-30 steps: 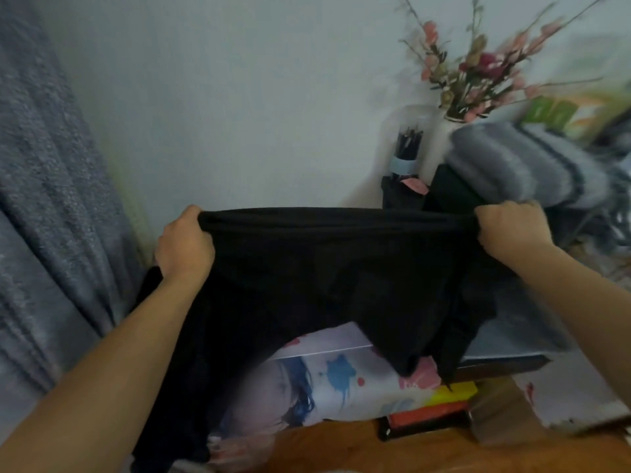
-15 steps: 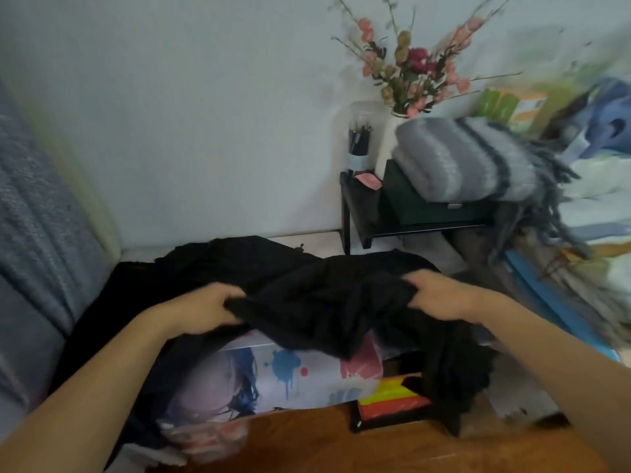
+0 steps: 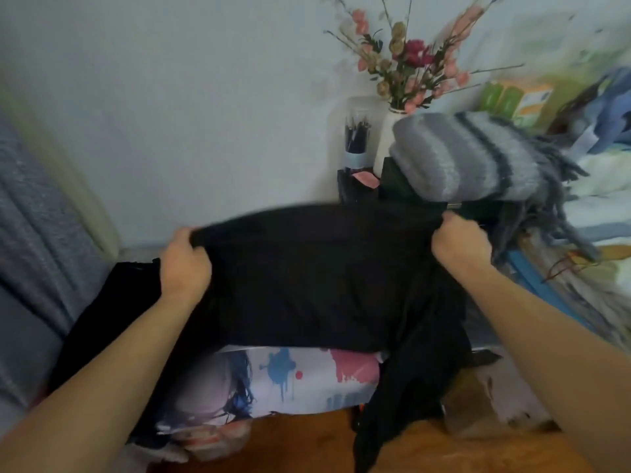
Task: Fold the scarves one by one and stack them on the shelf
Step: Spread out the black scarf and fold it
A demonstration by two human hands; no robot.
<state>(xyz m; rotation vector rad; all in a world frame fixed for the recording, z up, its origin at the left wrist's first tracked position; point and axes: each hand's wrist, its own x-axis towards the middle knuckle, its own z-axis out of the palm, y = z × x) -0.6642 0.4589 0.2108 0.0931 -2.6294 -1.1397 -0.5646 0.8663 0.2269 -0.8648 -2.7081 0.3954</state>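
At the far left hung a grey textured fabric (image 3: 30,254), blurred at the frame's edge. Just right of it the left hand (image 3: 184,264) had its grip clamped on the top edge of the black scarf (image 3: 307,274), fingers curled over the cloth and the knuckles facing the camera. The scarf was stretched wide between both hands, held up in front of the person, its lower part draped over a printed cushion (image 3: 273,380) with blue and red splashes, and one tail hanging down at the right toward the wooden floor (image 3: 290,445). Behind the scarf's upper edge stood a clear holder of dark pencils (image 3: 356,138) and a white vase of pink and red flowers (image 3: 406,63). The right hand (image 3: 459,242) had its grip clamped on the scarf's other top corner. Just above that hand, a folded grey striped scarf (image 3: 478,158) with a fringe lay on a dark green box (image 3: 399,186) on the black shelf (image 3: 345,189).
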